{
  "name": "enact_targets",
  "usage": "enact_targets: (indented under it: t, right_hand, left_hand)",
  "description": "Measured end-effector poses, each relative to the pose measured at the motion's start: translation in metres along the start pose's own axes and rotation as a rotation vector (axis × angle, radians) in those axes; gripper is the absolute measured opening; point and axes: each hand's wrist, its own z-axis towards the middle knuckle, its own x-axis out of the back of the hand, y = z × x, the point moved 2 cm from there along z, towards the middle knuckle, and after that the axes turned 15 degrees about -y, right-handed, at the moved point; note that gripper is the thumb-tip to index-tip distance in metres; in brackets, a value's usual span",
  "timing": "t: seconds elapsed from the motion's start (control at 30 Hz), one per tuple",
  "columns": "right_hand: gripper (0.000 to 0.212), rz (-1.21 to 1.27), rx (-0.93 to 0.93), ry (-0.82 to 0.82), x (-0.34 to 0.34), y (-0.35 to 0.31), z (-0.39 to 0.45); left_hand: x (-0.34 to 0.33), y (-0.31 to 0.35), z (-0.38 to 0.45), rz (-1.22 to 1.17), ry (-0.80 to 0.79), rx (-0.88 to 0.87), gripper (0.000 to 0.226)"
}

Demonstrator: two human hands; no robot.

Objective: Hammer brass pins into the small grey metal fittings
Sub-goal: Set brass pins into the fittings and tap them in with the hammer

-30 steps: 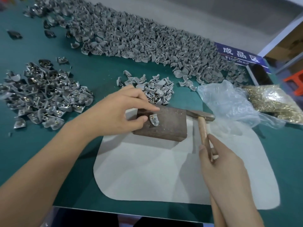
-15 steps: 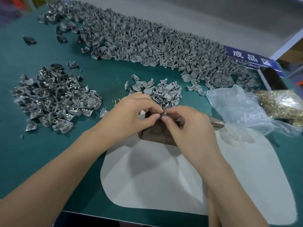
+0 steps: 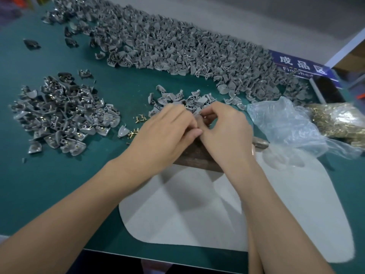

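My left hand [image 3: 167, 133] and my right hand [image 3: 227, 133] meet fingertip to fingertip over the dark wooden block [image 3: 197, 161]. Between them they pinch a small grey fitting [image 3: 198, 116], mostly hidden by the fingers and blurred. I cannot tell whether a pin is in it. The hammer lies behind my right wrist, with only its head [image 3: 260, 143] showing. Loose brass pins [image 3: 141, 118] lie on the green mat just left of my left hand.
A pile of fittings with brass pins in them [image 3: 63, 113] lies at the left. A small grey pile [image 3: 183, 98] sits behind my hands, a long heap [image 3: 177, 46] at the back. Right: clear plastic [image 3: 286, 125], bagged brass pins [image 3: 339, 119]. A white pad [image 3: 197, 214] lies under the block.
My right hand has let go of the hammer handle and come up to the fitting on the block. My left hand has stayed at the fitting.
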Motion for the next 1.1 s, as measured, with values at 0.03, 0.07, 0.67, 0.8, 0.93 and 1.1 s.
enact_targets:
  t: [0.03,0.07,0.67,0.8,0.93,1.1]
  right_hand:
    - [0.006,-0.024,-0.007,0.002,-0.001,0.001,0.0]
    - [0.006,-0.023,-0.012,0.007,-0.003,0.003,0.001]
    - [0.009,0.031,0.004,0.108,-0.008,0.009,0.002]
    - [0.008,0.027,-0.005,0.134,-0.008,0.011,0.001]
    - [0.01,0.055,-0.065,0.063,-0.008,0.012,0.008]
    - [0.006,0.074,0.032,0.199,-0.008,0.01,-0.004]
  left_hand:
    - [-0.003,0.0,0.001,-0.016,-0.05,0.003,0.028]
    - [-0.004,0.0,0.001,-0.046,-0.076,0.013,0.024]
    - [-0.058,0.155,-0.032,-0.034,-0.083,0.121,0.023]
    - [-0.062,0.16,-0.044,-0.064,-0.025,0.038,0.028]
    - [-0.039,0.122,-0.016,-0.148,0.035,0.332,0.031]
    - [-0.061,0.149,-0.049,-0.255,0.031,0.089,0.021]
